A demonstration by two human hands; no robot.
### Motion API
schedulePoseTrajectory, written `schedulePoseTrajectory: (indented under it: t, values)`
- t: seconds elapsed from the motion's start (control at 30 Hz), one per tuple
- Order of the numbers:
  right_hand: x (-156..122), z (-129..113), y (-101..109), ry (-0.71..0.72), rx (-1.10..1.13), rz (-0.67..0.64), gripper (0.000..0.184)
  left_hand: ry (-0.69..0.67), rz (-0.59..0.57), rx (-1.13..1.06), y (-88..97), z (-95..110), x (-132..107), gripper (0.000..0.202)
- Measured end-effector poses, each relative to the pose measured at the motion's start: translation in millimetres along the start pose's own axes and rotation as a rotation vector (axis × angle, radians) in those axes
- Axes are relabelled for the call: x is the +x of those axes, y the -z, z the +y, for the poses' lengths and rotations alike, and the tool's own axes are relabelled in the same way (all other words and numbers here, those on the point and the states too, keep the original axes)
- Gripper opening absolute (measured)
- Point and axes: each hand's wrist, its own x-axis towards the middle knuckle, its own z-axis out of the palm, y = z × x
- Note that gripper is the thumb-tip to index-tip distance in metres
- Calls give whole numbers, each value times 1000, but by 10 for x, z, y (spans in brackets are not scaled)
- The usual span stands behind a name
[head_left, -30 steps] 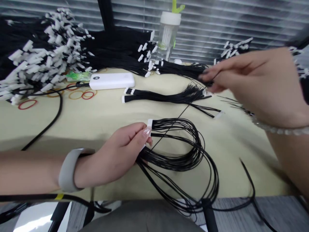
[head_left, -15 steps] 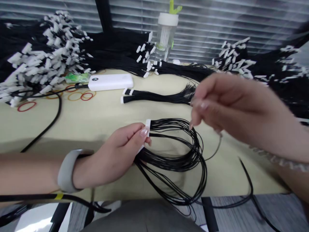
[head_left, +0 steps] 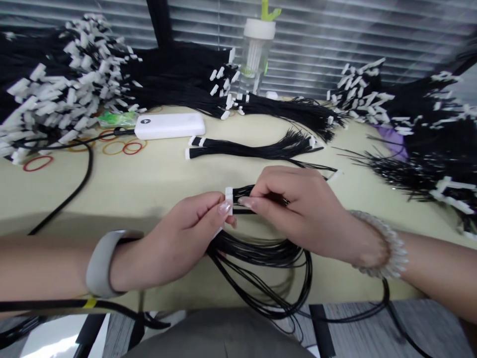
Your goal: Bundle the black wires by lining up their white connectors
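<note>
My left hand (head_left: 179,238) is closed on a small white connector (head_left: 228,195) from which several thin black wires (head_left: 268,258) loop down over the table's front edge. My right hand (head_left: 298,209) meets it from the right, its fingers pinched on a black wire right at the connector. A grey band sits on my left wrist and a pale beaded bracelet (head_left: 387,243) on my right. Just behind my hands a straight bundle of black wires with white ends (head_left: 246,147) lies on the cream table (head_left: 149,184).
Big heaps of black wires with white connectors fill the back left (head_left: 55,94), the back middle (head_left: 208,84) and the right side (head_left: 417,129). A white power bank (head_left: 169,125), coloured rubber bands (head_left: 122,147), a thick black cable (head_left: 80,184) and a clear bottle (head_left: 255,54) stand behind.
My right hand has come down from the far right wire pile to the connector, bringing one black wire with it. My left hand has stayed put.
</note>
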Motion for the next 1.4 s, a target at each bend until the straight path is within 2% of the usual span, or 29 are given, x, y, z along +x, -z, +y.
schedulePoseTrajectory:
  t: [0.3,0.6,0.8,1.0,1.27,1.4]
  values:
    - [-3,6,-6,23,-21,-32,20,-5,-8,2,-5,-5,12,26]
    - [-52,-3,-24,158,-381,-117,24,-14,-12,23,11,36,9,24]
    - [-56,-19,-5,178,-510,-145,9,-1,-21,12,-1,24,3,25]
    - [-68,-44,9,189,-549,-185,9,-37,-38,35,-1,30,2,24]
    - [-83,-51,-5,230,-561,-167,10,-59,-62,73,4,36,5,24]
    - [-97,-79,-1,280,-542,-144,17,-82,-83,67,6,42,11,24]
